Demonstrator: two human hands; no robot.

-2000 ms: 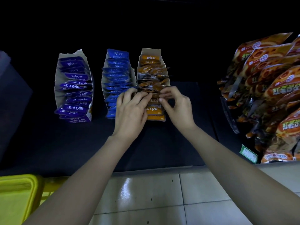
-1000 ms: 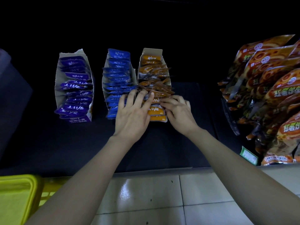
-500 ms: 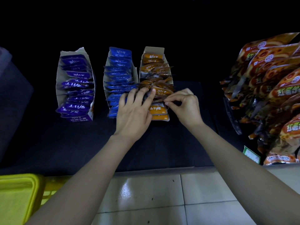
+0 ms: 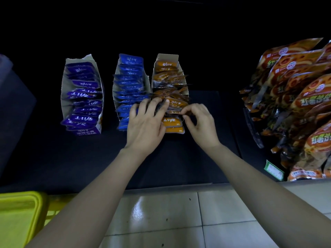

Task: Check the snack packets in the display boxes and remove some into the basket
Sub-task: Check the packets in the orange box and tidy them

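**Step in hand: checking the row in the orange box (image 4: 168, 57).**

- Position. The orange box stands on the dark shelf (image 4: 89, 158). The blue box (image 4: 148, 82) touches its left side, and the purple box (image 4: 64, 83) stands further left, apart. The large bags (image 4: 295, 97) hang well to its right. The yellow basket (image 4: 19, 212) sits on the floor, well in front and to the left.
- Hands. The left hand (image 4: 145, 126) lies flat, fingers straight, across the orange packets (image 4: 171, 121) at the middle of the box. It also covers the near end of the blue box. The right hand (image 4: 200, 122) is close beside it, thumb and forefinger pinching the right edge of one packet (image 4: 174, 111) in the fanned middle section.
- Procedure. Press lightly with the flat hand so that neighbouring packets stay seated. Tilt the pinched packet toward the front of the box to read it. If it is to be removed, draw it upward, clear of the box walls.
- Caution. The packets are thin and slippery, and they overlap. A sideways pull is likely to drag others over the right wall.
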